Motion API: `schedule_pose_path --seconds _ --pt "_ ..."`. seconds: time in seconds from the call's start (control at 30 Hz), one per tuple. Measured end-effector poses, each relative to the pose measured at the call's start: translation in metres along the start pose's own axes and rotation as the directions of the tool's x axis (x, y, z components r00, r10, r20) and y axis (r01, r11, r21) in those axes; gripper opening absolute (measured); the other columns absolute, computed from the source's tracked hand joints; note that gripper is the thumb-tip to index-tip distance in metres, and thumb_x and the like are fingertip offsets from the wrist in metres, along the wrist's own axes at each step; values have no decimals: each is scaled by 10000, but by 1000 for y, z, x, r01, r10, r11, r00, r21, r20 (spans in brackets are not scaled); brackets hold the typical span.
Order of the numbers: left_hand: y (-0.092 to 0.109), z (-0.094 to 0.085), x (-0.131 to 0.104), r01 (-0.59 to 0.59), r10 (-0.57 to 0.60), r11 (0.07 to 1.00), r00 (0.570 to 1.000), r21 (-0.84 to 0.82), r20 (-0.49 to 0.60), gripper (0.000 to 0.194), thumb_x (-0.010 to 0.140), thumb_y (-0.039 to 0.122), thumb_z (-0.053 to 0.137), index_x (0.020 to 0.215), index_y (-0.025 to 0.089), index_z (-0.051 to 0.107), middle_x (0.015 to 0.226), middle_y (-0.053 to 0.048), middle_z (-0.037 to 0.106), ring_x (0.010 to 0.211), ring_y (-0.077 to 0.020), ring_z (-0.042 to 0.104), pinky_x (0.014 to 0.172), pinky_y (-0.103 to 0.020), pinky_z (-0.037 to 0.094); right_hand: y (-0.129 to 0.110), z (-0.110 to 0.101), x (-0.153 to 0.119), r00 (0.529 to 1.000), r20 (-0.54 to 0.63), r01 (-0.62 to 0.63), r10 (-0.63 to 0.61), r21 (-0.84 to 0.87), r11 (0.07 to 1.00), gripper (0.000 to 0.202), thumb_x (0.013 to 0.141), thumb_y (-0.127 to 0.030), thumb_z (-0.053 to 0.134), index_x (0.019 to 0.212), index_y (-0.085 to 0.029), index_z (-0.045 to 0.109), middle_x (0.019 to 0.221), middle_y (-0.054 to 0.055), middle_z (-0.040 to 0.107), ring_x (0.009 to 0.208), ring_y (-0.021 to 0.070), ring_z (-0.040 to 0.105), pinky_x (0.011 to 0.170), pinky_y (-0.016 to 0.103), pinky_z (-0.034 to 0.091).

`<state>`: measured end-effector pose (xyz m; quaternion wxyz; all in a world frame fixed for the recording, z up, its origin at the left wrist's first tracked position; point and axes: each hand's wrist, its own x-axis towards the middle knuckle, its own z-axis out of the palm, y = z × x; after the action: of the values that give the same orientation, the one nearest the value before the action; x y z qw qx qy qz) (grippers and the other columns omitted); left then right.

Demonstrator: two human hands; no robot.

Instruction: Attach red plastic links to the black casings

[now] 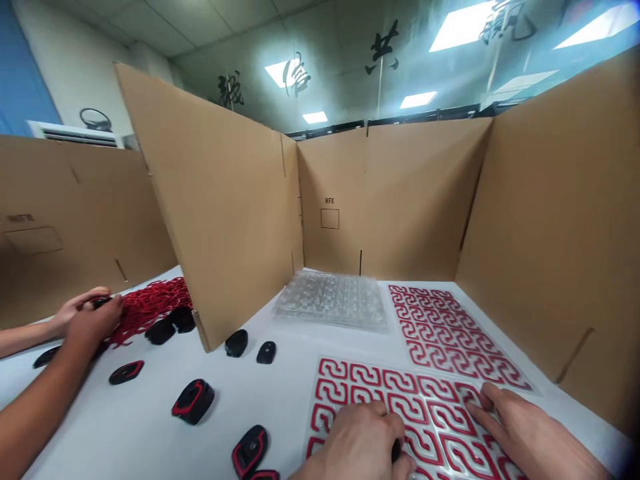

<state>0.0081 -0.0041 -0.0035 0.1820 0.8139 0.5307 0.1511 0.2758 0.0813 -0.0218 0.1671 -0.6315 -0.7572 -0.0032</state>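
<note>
My left hand (363,443) is closed over the near clear plastic sheet, around a small black part (396,451) that is mostly hidden by the fingers. Beneath both hands, this sheet holds rows of red curved strips (400,381). At its right side, my right hand (525,427) has thumb and forefinger bent down together on a red curved strip (467,392); the fingertips partly cover it. Left of my left hand lie black rounded casings with red trim (250,451), one of them a stack (193,401). Two plain black casings (267,352) sit farther back.
A second sheet of red strips (445,327) lies behind at right, beside stacked clear trays (333,300). Cardboard panels (400,200) wall the back and sides. Past the left panel, another person's hands (90,313) hold a black piece near piled red strips (155,303).
</note>
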Motion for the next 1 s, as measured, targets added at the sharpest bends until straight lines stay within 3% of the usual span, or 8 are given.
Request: schedule_pose_path --seconds 0.13,0.4,0.47,0.57,0.63,0.77,0.87,1.0 --pt "-1 6 -1 -10 11 1000 998 16 -67 306 811 405 580 984 182 697 997 -119 710 905 -275 659 834 -365 526 -6 -11 1 981 192 1 -11 50 999 202 865 -374 456 753 -244 564 788 97 724 769 286 701 681 365 477" --pt "7 1 -4 8 -20 994 993 -106 -115 269 853 410 523 926 201 676 965 -109 709 900 -269 646 826 -365 497 -9 -25 -3 984 180 15 -10 -26 1000 213 883 -323 452 734 -227 570 766 102 714 747 287 703 627 332 436" --pt "6 -8 -1 56 -101 943 988 -329 -121 246 846 403 537 921 201 657 925 -98 714 878 -254 650 807 -361 500 -9 -24 -2 983 183 17 -9 -41 999 210 895 -304 429 769 -217 573 785 120 719 763 294 705 639 339 439" --pt "-1 -23 5 158 -248 735 968 -659 -44 271 833 434 536 920 184 597 802 -55 692 641 -180 633 596 -300 507 -9 -24 -2 976 218 21 -6 -66 998 214 909 -298 399 810 -209 566 824 140 721 775 300 702 648 349 448" --pt "-6 -33 8 179 -270 671 963 -720 -12 334 812 501 540 847 171 577 708 -23 652 495 -124 548 465 -242 437 -10 -23 -3 976 217 25 -5 -89 996 214 912 -298 387 830 -207 562 849 145 717 794 311 700 658 364 454" --pt "-22 -50 7 192 -310 654 951 -731 -27 581 788 705 421 793 153 604 613 26 524 433 -82 433 382 -197 301 -15 -23 -5 991 132 40 -25 -118 992 242 918 -316 371 869 -196 575 946 151 684 870 321 685 707 395 469" --pt "-46 -70 1 228 -415 693 902 -684 -120 684 853 700 215 937 145 604 700 12 521 453 -80 441 392 -196 294 -20 -24 -7 996 -5 91 -92 -103 990 270 922 -342 367 903 -199 595 999 140 653 920 311 662 745 401 479" --pt "-89 -102 -12 364 -547 796 774 -484 -318 568 937 499 162 1069 141 583 923 -82 608 680 -150 617 570 -251 466 -26 -24 -9 987 -97 117 -126 -89 989 285 925 -370 366 932 -206 599 977 122 632 910 306 649 738 408 490"
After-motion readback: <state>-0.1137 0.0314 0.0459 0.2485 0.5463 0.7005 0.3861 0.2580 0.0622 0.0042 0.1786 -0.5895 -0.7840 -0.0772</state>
